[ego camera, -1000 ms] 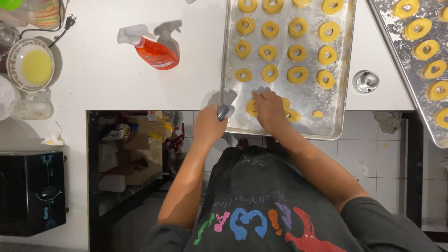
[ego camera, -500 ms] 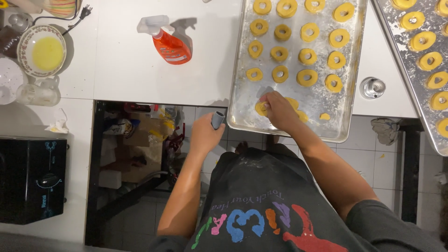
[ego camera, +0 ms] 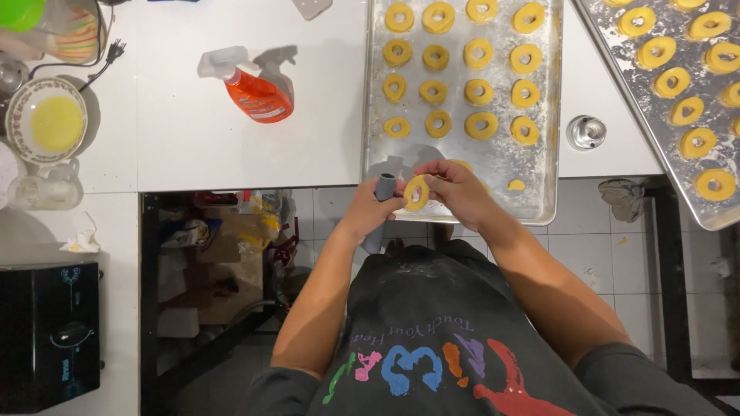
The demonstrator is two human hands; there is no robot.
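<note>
Close to the person's body, the right hand (ego camera: 455,189) has lifted off the baking tray (ego camera: 543,115) and now pinches a yellow dough ring (ego camera: 417,192) with its fingertips, holding it up in the air just off the tray's near edge. The left hand (ego camera: 368,212) has come up at the ring's 9 o'clock, wrapped tight around a small grey tube cutter (ego camera: 383,187) that almost touches it. Farther off, toward 12 o'clock, rows of dough rings (ego camera: 462,65) sit on the tray, so one more ring looks cut out.
</note>
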